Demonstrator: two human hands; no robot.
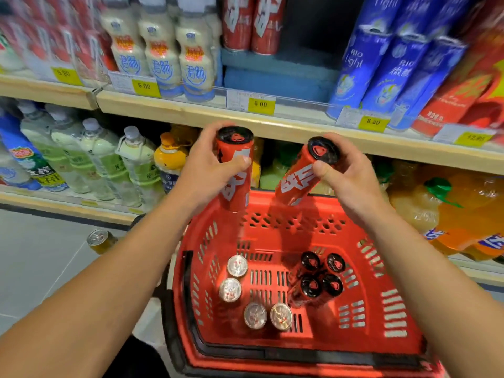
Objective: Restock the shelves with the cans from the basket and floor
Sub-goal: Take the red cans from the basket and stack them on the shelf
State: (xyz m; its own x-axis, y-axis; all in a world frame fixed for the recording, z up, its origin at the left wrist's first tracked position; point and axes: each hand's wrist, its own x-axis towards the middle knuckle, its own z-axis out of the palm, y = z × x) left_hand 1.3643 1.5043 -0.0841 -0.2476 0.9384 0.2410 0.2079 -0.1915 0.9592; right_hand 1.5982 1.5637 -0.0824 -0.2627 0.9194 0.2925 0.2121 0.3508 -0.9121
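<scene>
My left hand (pixel 211 166) grips a tall red can with a black top (pixel 236 181), held upright above the red basket (pixel 381 317). My right hand (pixel 346 175) grips a second red can (pixel 300 178), tilted with its top toward the right. Both cans hang just below the wooden shelf edge (pixel 300 130). Inside the basket stand several black-topped red cans (pixel 321 276) and several silver-topped cans (pixel 253 296). A gold can (pixel 99 240) stands on the floor left of the basket. Two matching red cans (pixel 252 23) stand on the upper shelf beside a dark gap.
The upper shelf holds white milk-drink bottles (pixel 161 55) to the left and blue Rio cans (pixel 387 69) to the right, with yellow price tags (pixel 260 104) along the edge. The lower shelf carries green-label bottles (pixel 101 159) and orange soda bottles (pixel 463 214). Grey floor tiles (pixel 41 263) lie at left.
</scene>
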